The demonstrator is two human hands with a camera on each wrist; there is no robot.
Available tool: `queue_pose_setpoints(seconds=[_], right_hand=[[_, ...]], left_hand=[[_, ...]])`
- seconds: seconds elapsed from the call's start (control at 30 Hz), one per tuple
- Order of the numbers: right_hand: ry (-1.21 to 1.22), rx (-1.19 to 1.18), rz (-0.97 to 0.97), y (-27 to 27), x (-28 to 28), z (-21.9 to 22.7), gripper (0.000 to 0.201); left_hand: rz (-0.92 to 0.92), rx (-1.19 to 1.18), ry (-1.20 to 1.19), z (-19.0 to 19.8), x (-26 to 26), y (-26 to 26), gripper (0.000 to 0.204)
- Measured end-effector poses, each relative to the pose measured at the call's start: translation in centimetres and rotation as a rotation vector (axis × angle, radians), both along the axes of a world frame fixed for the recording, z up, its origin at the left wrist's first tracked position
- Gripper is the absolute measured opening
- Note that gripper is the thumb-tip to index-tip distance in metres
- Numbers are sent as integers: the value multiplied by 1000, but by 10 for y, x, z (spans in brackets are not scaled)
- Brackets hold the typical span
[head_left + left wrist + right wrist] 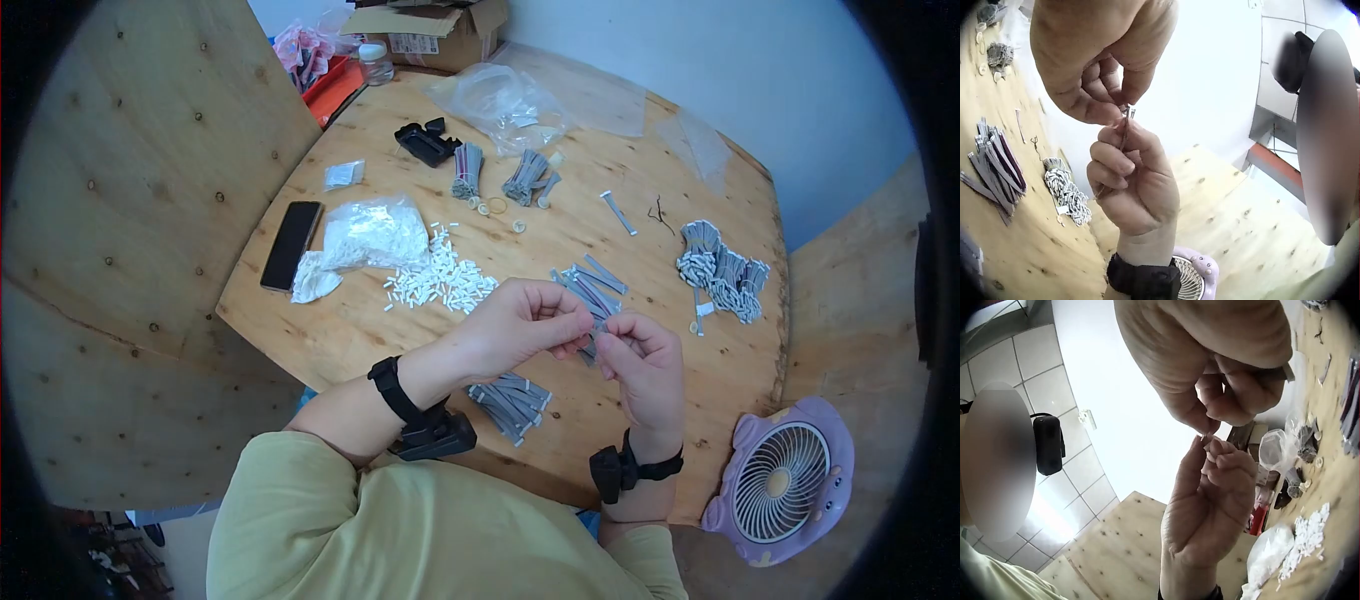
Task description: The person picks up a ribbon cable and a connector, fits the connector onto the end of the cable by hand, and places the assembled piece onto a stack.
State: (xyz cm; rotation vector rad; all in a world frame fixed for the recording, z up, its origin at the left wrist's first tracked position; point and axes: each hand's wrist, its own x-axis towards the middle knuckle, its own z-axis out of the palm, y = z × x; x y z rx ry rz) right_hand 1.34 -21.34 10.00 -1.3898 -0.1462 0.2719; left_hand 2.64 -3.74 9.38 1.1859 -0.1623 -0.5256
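Observation:
Both hands meet over the middle of the table. My right hand (645,370) holds a thin, flat grey strip (1286,373), with one end poking out past the curled fingers in the right wrist view. At the strip's other end, in the left wrist view, the thumb and forefinger of my left hand (515,330) pinch the tip, fingertip to fingertip with the right hand. The fingers hide most of that tip. Just behind the hands lies a loose pile of grey strips (603,283). Closer to the body is another bunch of strips (512,405) with white ends.
Small white tubes (440,275) spill from a clear bag (375,232) at left, beside a phone (291,245). Grey bundles (467,170) stand farther back. Looped bundles with white ends (725,270) lie at right, behind a purple fan (785,485).

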Motion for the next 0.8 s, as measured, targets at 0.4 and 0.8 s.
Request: queue_pose_setpoints(seconds=[0.4,0.8], right_hand=[[1,25,7,0,-2,1,5],[15,-35,14,-1,-3,4,4]], left_hand=[[-26,-209,242,-1,-1,-1,14],[44,-33,-75,-1,-4,-6,14]])
